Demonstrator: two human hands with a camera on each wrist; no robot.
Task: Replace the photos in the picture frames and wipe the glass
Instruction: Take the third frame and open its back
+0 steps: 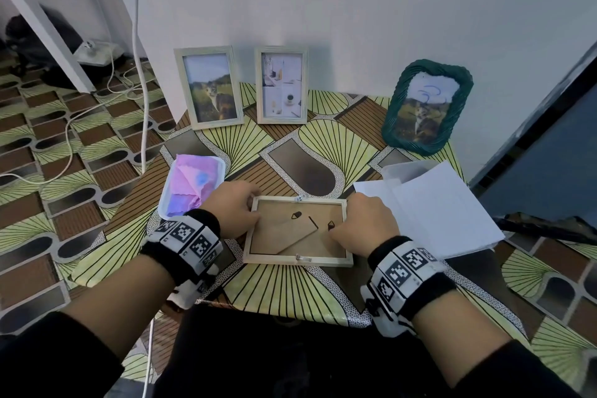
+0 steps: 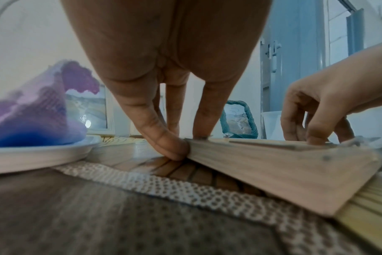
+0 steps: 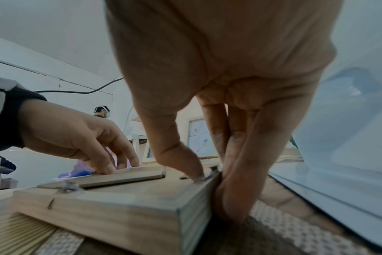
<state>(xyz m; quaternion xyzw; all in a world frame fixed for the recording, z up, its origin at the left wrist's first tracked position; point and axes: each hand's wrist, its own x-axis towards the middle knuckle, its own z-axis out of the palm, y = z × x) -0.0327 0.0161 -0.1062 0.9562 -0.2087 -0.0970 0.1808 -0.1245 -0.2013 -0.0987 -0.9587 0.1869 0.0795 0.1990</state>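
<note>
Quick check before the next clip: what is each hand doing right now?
Left hand: holds the left edge of the face-down wooden frame, thumb against its side.
Right hand: pinches the frame's right edge, thumb on the backing.

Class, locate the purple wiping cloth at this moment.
In the head view, the purple cloth lies in a white tray at table left, just beyond the left hand.
</note>
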